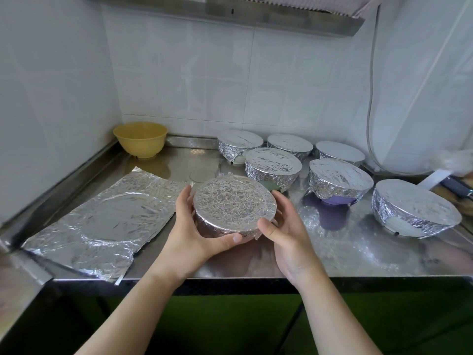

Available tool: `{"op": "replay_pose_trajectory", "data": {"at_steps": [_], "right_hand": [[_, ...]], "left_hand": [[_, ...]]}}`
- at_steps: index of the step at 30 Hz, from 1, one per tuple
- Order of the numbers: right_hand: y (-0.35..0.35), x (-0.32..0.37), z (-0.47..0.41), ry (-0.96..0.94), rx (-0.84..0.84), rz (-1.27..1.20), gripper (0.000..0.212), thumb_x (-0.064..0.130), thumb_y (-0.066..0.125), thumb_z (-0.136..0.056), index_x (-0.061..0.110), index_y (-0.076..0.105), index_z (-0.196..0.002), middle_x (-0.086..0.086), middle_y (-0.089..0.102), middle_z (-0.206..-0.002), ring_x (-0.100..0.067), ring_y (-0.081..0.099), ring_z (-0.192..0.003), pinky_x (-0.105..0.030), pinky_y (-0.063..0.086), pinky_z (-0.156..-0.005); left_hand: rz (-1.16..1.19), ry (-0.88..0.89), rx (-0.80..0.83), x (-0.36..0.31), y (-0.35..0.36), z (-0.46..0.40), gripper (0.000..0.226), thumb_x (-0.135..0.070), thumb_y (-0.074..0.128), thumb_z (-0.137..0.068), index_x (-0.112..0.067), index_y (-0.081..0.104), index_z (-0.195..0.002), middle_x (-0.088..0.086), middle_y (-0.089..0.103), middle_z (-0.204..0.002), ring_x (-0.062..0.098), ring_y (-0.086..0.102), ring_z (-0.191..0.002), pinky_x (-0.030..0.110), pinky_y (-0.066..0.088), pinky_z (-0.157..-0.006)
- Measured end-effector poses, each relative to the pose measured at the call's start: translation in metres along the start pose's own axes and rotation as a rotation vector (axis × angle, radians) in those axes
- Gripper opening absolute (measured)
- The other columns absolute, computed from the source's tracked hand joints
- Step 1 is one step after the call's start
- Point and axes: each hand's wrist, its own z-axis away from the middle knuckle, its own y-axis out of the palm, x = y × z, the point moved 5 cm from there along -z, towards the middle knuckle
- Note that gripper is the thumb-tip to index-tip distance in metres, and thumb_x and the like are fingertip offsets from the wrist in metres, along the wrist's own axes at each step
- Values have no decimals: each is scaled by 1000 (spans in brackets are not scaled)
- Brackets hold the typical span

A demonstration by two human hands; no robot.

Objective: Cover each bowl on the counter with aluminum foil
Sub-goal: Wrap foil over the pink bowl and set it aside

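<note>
A foil-wrapped bowl [234, 204] is held between both hands near the counter's front edge, tilted toward me. My left hand [194, 226] grips its left side, thumb under the front rim. My right hand [284, 226] grips its right side, thumb on the front rim. A crinkled foil sheet [102, 219] with a round imprint lies flat at the left. An uncovered yellow bowl [140, 139] stands in the back left corner. Several foil-covered bowls [272, 165] stand at the back and right.
The steel counter [345, 252] runs into a tiled wall corner at the left and back. A cable [369, 98] hangs down the right wall. Dark-handled utensils [458, 187] lie at the far right edge. A range hood [256, 11] hangs overhead.
</note>
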Motion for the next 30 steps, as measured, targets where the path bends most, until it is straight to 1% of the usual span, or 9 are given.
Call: {"op": "replay_pose_trajectory", "data": {"at_steps": [2,5,9,11,15,19,22,27,30], "right_hand": [[0,0,1,4,13,15,85,25,90,-74,19,52,-150,-7,69,-138,-24,62,-133,-39,50,-106],[2,0,1,8,58,46,90,24,92,-75,16,48,-153,-11,65,-144,-28,59,-137,-42,47,-112],[6,2,2,16,83,56,108,35,102,-62,12,46,-152,-11,63,-145,-28,58,-138,-40,50,-110],[6,1,1,5,81,69,108,30,103,-59,13,47,-150,-8,64,-144,-24,59,-137,-37,52,-109],[4,0,1,-36,95,139,93,-1,90,-69,13,47,-151,-5,66,-142,-21,61,-135,-36,51,-111],[5,0,1,-49,109,172,95,-3,90,-70,14,47,-152,-6,66,-142,-21,61,-135,-35,50,-112],[6,-1,2,-42,128,204,95,-13,87,-72,16,47,-153,-5,66,-142,-21,61,-135,-41,48,-117],[12,-2,3,-36,168,281,99,18,100,-69,27,46,-152,-3,62,-147,-22,57,-139,-52,42,-120],[13,-2,2,-37,172,296,106,33,103,-65,30,43,-153,-2,60,-149,-22,55,-142,-55,39,-121]], "left_hand": [[-5,-2,9,-1,1,1,153,-48,103,-48,-29,5,-164,-24,37,-155,-17,40,-137,17,32,-117],[-15,-10,-1,-4,1,3,141,-35,103,-53,-29,14,-162,-29,43,-144,-29,40,-123,-3,34,-98],[-39,12,-8,-9,2,4,114,-17,100,-57,-36,30,-146,-28,55,-129,-28,51,-112,-5,37,-87],[-27,8,-6,-9,2,3,108,-14,99,-56,-41,35,-139,-26,61,-126,-22,55,-115,-3,39,-89],[-15,16,0,-5,2,0,101,-17,101,-55,-47,43,-132,-26,68,-127,-6,59,-125,13,44,-102],[-17,37,7,-6,-1,0,105,-29,106,-53,-50,44,-134,-23,66,-131,-1,58,-130,25,41,-110],[-37,40,16,-6,0,0,102,-25,104,-58,-51,42,-135,-23,65,-133,-1,58,-130,23,41,-110],[-80,96,49,-11,5,2,95,-23,99,-66,-55,39,-134,-21,64,-134,-1,57,-131,14,41,-106],[-101,124,71,-11,9,1,99,-18,98,-66,-48,36,-137,-20,62,-135,-2,55,-132,8,39,-104]]}}
